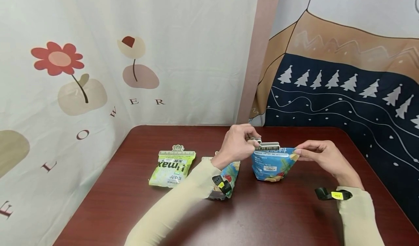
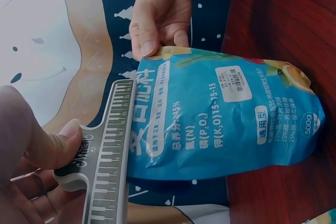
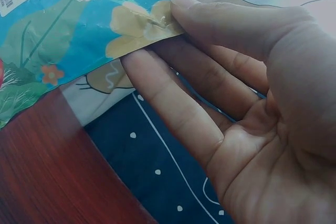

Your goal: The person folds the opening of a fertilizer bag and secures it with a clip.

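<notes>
A blue fertilizer bag (image 1: pixel 270 166) with printed fruit and leaves stands on the table, its top edge drawn out flat. My left hand (image 1: pixel 238 142) pinches the handle of a piano-key bag clip (image 1: pixel 269 146) between thumb and fingers. In the left wrist view, the clip (image 2: pixel 109 145) lies along the bag's top edge, overlapping it near the large white lettering. My right hand (image 1: pixel 322 157) pinches the bag's upper right corner. Thumb on top and fingers beneath, the right hand (image 3: pixel 236 108) grips the yellow-flowered corner in the right wrist view.
Left of the hands lies a green bag (image 1: pixel 171 170) closed with a similar clip (image 1: pixel 178 152). A second fruit-printed bag (image 1: pixel 231 175) sits partly hidden behind my left forearm. The dark red table (image 1: pixel 271 213) backs onto a white curtain (image 1: pixel 196 57) and a navy tree-patterned one (image 1: pixel 327 111).
</notes>
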Demonstrator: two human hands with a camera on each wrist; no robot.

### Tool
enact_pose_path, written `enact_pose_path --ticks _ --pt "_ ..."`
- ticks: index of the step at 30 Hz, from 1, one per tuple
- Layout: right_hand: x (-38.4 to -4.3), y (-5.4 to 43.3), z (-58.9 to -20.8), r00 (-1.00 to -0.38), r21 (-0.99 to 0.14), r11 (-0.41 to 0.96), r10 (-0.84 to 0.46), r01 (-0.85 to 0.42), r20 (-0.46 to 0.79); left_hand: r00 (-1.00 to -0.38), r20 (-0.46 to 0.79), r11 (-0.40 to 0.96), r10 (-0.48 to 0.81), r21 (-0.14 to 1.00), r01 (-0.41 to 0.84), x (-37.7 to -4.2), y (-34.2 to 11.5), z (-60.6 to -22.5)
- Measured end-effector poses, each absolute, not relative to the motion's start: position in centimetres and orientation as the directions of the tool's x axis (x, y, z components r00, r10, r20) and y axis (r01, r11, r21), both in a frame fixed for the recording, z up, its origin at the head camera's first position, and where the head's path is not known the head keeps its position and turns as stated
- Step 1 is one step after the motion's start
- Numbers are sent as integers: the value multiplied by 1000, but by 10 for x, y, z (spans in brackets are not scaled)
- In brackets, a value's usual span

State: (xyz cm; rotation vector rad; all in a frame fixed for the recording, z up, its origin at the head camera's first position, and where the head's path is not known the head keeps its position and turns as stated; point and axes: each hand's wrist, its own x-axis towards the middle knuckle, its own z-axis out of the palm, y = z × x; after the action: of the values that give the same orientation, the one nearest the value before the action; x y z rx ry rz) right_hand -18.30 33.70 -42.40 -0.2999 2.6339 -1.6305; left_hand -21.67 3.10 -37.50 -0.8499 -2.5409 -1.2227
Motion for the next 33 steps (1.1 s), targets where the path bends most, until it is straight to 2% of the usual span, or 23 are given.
enact_pose_path --ticks 20,33 --pt "-182 338 -422 -984 -908 405 -173 -109 40 -811 384 494 441 651 576 -218 53 -379" --pt "-183 341 -423 -984 -930 348 -167 -117 61 -796 393 468 461 655 594 -219 65 -382"
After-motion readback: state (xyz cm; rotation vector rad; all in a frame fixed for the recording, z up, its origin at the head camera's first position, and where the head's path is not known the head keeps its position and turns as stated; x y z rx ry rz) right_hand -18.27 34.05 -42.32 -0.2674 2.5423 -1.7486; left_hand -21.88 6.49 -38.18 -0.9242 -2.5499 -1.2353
